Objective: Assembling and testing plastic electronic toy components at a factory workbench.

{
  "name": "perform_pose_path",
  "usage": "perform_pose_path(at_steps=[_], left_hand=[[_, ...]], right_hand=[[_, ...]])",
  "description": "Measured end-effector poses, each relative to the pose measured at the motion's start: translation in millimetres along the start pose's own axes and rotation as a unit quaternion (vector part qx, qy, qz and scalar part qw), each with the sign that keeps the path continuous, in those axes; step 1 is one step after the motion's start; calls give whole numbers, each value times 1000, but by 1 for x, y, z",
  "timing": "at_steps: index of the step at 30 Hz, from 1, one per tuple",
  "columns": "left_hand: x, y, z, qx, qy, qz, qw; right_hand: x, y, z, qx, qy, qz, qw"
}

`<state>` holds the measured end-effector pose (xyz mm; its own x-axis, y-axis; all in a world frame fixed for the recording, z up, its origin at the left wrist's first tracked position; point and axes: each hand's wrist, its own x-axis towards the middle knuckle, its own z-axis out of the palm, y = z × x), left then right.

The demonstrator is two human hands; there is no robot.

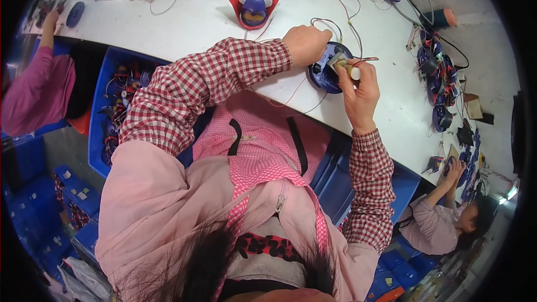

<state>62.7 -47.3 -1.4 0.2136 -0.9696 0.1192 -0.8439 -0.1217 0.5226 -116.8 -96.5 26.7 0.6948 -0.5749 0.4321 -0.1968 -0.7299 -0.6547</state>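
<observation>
White and long, the bench (196, 17) curves across the upper half of the view, strewn with toy parts and loose wiring. Below its near edge, at the person's left, a blue bin (98, 112) holds a jumble of blue and red toy pieces tangled with wires; further blue crates (33, 190) stand stacked lower down, with small pale scraps in them (too small to tell what they are). Two co-workers in pink sleeves sit at the bench, one at the far left (33, 89) and one at the lower right (430, 223).

Near the middle of the bench lies a red-and-blue horned mask piece (254, 3). A row of similar dark blue round parts (439, 86) with cables runs along the right side.

The round blue toy base (324, 72) rests on the bench near its edge, directly between the two hands. The left hand (305, 43) presses down on its upper left rim, fingers curled over it in a clenched grip. The right hand (358, 92) comes up from below, its grip closed on a small cream-handled tool (351, 71) whose tip meets a grey component (337, 60) on top of the base. Thin red and dark wires (335, 22) loop away from the base.
</observation>
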Motion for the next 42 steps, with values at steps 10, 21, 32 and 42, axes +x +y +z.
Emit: perform_pose_path(at_steps=[10, 21, 32, 42], left_hand=[[-2, -10, 13, -42, 33, 7, 999], [3, -2, 4, -36, 11, 3, 999], [-57, -36, -86, -159, 203, 24, 966], [-239, -45, -50, -102, 275, -218, 931]], right_hand=[[0, -7, 3, -46, -38, -80, 995], [9, -4, 8, -71, -75, -58, 993], [4, -1, 8, 26, -40, 52, 998], [-30, -73, 38, 67, -153, -27, 986]])
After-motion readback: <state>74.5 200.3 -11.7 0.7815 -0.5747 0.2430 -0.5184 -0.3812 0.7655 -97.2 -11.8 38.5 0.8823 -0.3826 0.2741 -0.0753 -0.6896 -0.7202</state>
